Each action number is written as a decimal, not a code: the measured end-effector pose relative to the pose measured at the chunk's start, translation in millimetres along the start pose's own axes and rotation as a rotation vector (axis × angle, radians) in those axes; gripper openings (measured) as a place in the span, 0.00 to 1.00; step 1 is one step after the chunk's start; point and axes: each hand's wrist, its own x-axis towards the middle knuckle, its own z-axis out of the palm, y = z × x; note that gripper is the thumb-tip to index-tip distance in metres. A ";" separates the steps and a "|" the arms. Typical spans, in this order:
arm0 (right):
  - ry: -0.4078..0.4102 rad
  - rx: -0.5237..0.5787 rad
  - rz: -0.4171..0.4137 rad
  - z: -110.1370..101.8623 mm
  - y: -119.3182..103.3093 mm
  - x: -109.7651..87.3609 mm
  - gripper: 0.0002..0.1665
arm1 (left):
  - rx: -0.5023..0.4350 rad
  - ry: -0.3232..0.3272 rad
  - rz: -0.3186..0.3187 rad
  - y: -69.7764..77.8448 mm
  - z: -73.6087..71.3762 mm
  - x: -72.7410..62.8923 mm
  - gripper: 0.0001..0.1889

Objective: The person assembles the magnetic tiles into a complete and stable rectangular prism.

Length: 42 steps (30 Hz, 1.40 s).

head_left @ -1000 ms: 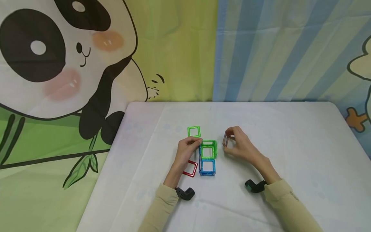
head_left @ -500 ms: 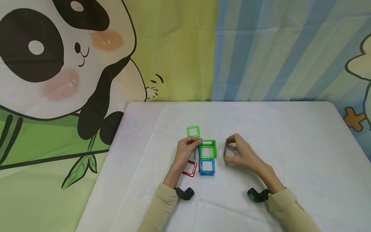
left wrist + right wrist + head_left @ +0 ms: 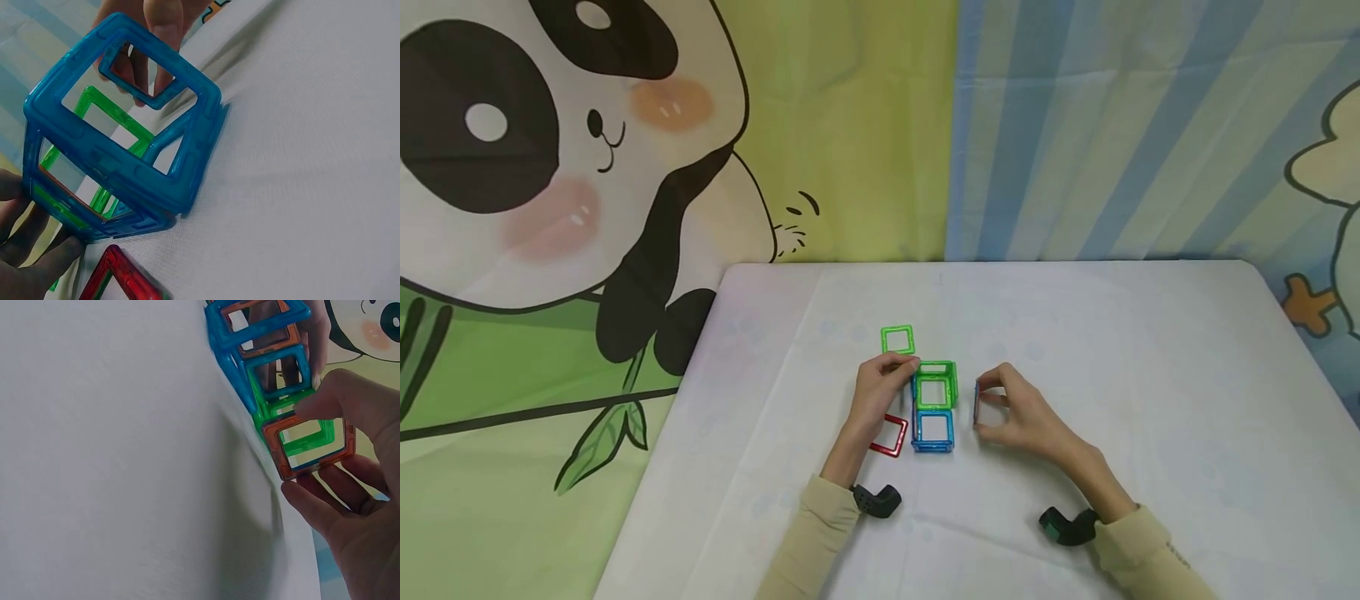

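On the white table stands a small structure of square magnetic tiles, with a green box part [image 3: 932, 407] behind and a blue part [image 3: 933, 447] in front. My left hand [image 3: 875, 390] holds its left side, thumb and fingers at the back left corner. To the right, my right hand [image 3: 1026, 410] pinches a square magnetic tile [image 3: 274, 447] by its edges. That tile is orange on one face and blue on the other, and it is upright, edge-on in the head view. A gap separates it from the structure there.
A green tile [image 3: 897, 327] lies flat behind my left hand. A red tile [image 3: 895, 452] lies by my left wrist, partly hidden by it. Printed cloth with a panda [image 3: 647, 192] hangs behind the table [image 3: 1135, 350].
My right hand has moved toward me with its tile, which has turned edge-on to the head view. The left hand stays at the structure.
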 end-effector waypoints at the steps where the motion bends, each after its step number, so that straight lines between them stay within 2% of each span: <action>1: 0.004 0.000 -0.003 1.7 -0.1 -0.7 0.38 | 0.001 0.002 0.000 0.2 -0.2 -0.4 0.14; 12: 0.002 -0.015 0.001 17.1 -5.7 -10.3 0.38 | 0.001 -0.002 -0.001 0.8 -0.8 -0.9 0.14; 21: 0.047 -0.006 -0.066 28.1 -11.0 -13.9 0.37 | 0.005 -0.003 0.001 0.2 -1.5 -1.7 0.14; 27: 0.031 -0.004 -0.072 32.8 -13.3 -14.7 0.38 | 0.009 0.003 0.002 -1.1 -0.5 -2.0 0.15; 35: 0.049 -0.038 -0.085 36.5 -16.5 -16.8 0.43 | 0.002 -0.006 -0.001 -0.2 -1.0 -1.4 0.14; 42: 0.073 0.006 -0.098 40.4 -16.2 -19.8 0.45 | -0.003 -0.005 0.002 0.9 -0.1 -1.1 0.14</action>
